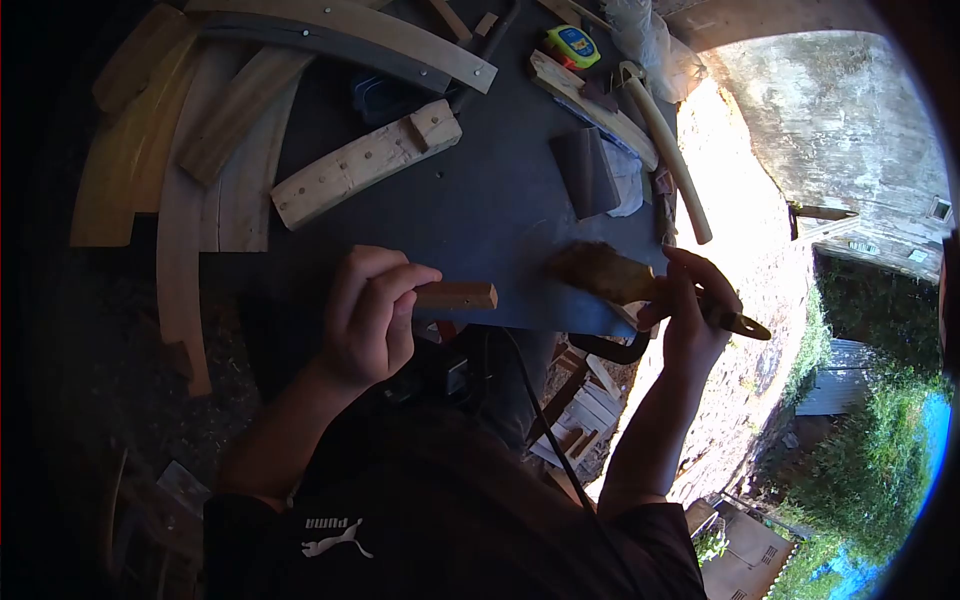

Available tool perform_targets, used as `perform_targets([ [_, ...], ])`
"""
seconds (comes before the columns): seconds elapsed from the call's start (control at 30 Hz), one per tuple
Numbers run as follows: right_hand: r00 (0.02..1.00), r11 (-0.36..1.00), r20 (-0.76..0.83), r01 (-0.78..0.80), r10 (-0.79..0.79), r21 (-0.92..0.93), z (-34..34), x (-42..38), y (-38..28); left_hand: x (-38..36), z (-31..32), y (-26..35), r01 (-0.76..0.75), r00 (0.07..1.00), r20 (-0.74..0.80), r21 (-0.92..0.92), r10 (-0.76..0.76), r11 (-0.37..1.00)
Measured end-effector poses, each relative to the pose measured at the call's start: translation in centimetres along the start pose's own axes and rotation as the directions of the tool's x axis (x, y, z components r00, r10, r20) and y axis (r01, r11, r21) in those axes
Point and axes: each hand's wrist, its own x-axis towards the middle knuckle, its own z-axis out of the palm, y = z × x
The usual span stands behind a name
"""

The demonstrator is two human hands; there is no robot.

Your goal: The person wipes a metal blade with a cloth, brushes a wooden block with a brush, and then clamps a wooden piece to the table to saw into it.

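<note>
Over the near edge of the dark table (440,225), my left hand (370,315) is closed on a short wooden block (456,295), whose free end points right. My right hand (692,305) grips the handle of a wide brush (605,272). The brush's bristles point left, towards the block, with a gap between the two. The handle's end, with a hole in it, sticks out to the right of my fingers.
Long boards (185,200) lie at the left, curved pieces (370,40) at the back. A drilled wooden block (365,165) rests mid-table. Further right are a tape measure (573,45), a dark folded sheet (583,172) and a curved wooden handle (672,155). A cable (538,410) hangs in front.
</note>
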Motion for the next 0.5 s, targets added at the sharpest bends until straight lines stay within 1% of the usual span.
perform_targets([
  [0.03, 0.999, 1.0, 0.051, -0.017, 0.016, 0.019, -0.6, -0.5, -0.8, -0.1, 0.1, -0.1, -0.007, 1.0, -0.001, 0.0, 0.007, 1.0],
  [0.07, 0.992, 0.993, -0.045, -0.116, 0.116, 0.016, -0.9, -0.7, -1.5, -0.1, 0.1, -0.1, -0.016, 1.0, 0.0, -0.004, 0.016, 1.0],
  [0.1, 0.985, 0.994, -0.174, -0.007, -0.011, -0.106, -1.9, -0.1, 0.3, -0.1, 0.1, -0.1, -0.013, 1.0, 0.005, -0.007, 0.013, 1.0],
  [0.17, 0.939, 1.0, -0.345, -0.025, 0.018, -0.017, -1.9, 1.7, 0.1, -0.1, 0.1, -0.1, -0.008, 1.0, 0.01, -0.018, 0.008, 1.0],
  [0.23, 0.888, 0.995, -0.46, -0.028, -0.019, -0.093, -1.2, 3.3, 1.2, -0.1, 0.2, 0.0, -0.013, 1.0, 0.011, -0.026, 0.013, 1.0],
  [0.3, 0.872, 0.989, -0.478, 0.034, -0.1, -0.145, -1.2, 3.7, 2.8, 0.1, 0.2, -0.2, -0.023, 1.0, 0.006, -0.025, 0.023, 0.999],
  [0.33, 0.884, 0.954, -0.438, 0.029, -0.163, -0.297, -1.4, 3.8, 3.5, 0.0, 0.1, -0.2, -0.022, 1.0, 0.005, -0.021, 0.022, 1.0],
  [0.37, 0.897, 0.91, -0.397, 0.012, -0.193, -0.416, -1.3, 3.7, 4.0, -0.1, 0.0, -0.1, -0.019, 1.0, 0.01, -0.016, 0.019, 1.0],
  [0.43, 0.922, 0.869, -0.337, -0.001, -0.191, -0.495, 0.3, 3.2, 3.3, -0.2, -0.1, -0.1, -0.01, 1.0, 0.016, -0.021, 0.01, 1.0],
  [0.47, 0.929, 0.915, -0.346, -0.021, -0.132, -0.404, 1.4, 2.6, 2.1, -0.1, -0.1, -0.1, -0.008, 1.0, 0.016, -0.023, 0.009, 1.0],
  [0.5, 0.936, 0.875, -0.249, 0.11, -0.251, -0.471, 1.8, 2.3, 2.0, -0.1, -0.1, -0.1, -0.015, 1.0, 0.017, -0.022, 0.016, 1.0],
])
